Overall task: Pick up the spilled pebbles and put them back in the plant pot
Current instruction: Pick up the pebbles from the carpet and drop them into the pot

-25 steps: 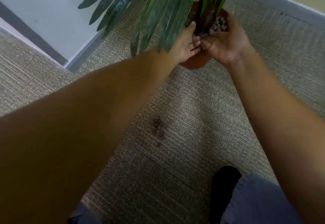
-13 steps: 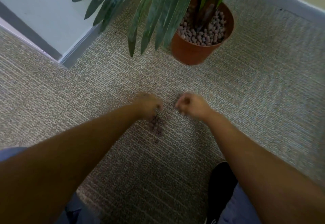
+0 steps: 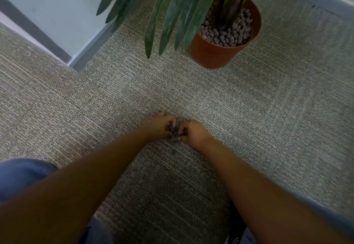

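While both forearms reached forward over the floor, the speckled grey-beige carpet (image 3: 239, 109) filled most of the view, meeting a pale wall with a grey baseboard (image 3: 90, 46) at far left. At far right of centre stood the terracotta plant pot (image 3: 212, 54), upright on the carpet, its long dark green leaves (image 3: 172, 14) drooping toward the left and near side. Inside the pot, a bed of grey-brown pebbles (image 3: 229, 33) lay around the plant's stem. Blue trouser fabric (image 3: 21, 176) showed at the near left edge.

Well apart from the pot, on the near side of it, the two hands sat almost touching each other on the carpet. The left hand (image 3: 160, 126) had its grip curled inward, fingers bent around the left side of a small cluster of spilled pebbles (image 3: 173, 132). The right hand (image 3: 192, 132) was likewise curled, its fingertips (image 3: 181, 129) pressed against the right side of the same cluster. The dark pebbles lay between the two grips, partly hidden by the fingers. Whether either grip had fully closed on any pebble could not be told; both were cupped at the pile.
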The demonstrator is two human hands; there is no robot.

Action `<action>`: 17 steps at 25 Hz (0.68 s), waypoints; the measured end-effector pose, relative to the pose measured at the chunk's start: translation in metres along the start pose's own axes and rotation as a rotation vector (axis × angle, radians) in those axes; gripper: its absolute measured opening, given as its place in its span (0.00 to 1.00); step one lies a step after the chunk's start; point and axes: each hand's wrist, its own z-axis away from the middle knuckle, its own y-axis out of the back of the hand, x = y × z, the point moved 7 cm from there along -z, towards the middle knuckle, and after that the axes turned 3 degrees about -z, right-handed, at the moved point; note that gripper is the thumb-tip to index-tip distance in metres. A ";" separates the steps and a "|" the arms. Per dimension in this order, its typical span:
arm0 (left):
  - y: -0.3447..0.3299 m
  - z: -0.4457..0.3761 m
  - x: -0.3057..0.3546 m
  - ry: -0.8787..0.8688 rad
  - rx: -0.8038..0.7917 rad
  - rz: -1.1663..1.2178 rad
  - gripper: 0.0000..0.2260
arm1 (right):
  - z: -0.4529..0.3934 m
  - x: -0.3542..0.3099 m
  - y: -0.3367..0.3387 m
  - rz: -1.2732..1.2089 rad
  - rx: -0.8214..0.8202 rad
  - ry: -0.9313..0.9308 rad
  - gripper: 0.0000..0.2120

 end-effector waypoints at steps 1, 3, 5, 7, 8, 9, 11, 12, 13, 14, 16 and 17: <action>0.001 -0.001 -0.001 -0.003 0.003 0.004 0.11 | 0.000 0.001 0.001 -0.014 0.003 0.002 0.10; 0.002 -0.002 -0.002 -0.014 0.026 0.015 0.09 | 0.001 0.003 0.001 -0.036 0.004 0.008 0.09; 0.002 -0.003 -0.004 -0.018 0.066 0.035 0.08 | 0.000 0.004 0.001 -0.031 0.001 0.021 0.09; 0.002 -0.003 -0.008 0.007 0.118 0.072 0.08 | -0.002 0.005 0.003 -0.035 0.007 0.014 0.08; 0.003 -0.003 -0.009 0.025 0.148 0.098 0.08 | -0.002 0.008 0.004 -0.079 0.006 -0.015 0.06; 0.005 -0.003 -0.010 0.037 0.174 0.128 0.09 | -0.003 0.013 0.005 -0.166 -0.005 -0.055 0.05; 0.011 -0.003 -0.004 0.033 0.204 0.227 0.10 | -0.001 0.017 0.010 -0.406 -0.061 -0.147 0.07; 0.016 -0.004 0.001 0.028 0.206 0.302 0.10 | 0.000 0.017 0.016 -0.520 -0.081 -0.178 0.07; 0.023 -0.005 0.007 0.027 0.203 0.383 0.11 | 0.000 0.015 0.025 -0.619 -0.074 -0.191 0.07; 0.032 -0.006 0.015 0.026 0.195 0.455 0.12 | -0.002 0.011 0.038 -0.693 -0.042 -0.191 0.07; 0.057 -0.013 0.033 0.021 0.166 0.551 0.15 | -0.004 0.001 0.073 -0.791 0.057 -0.171 0.07; 0.071 -0.018 0.042 0.019 0.165 0.568 0.15 | -0.004 -0.004 0.093 -0.817 0.116 -0.151 0.08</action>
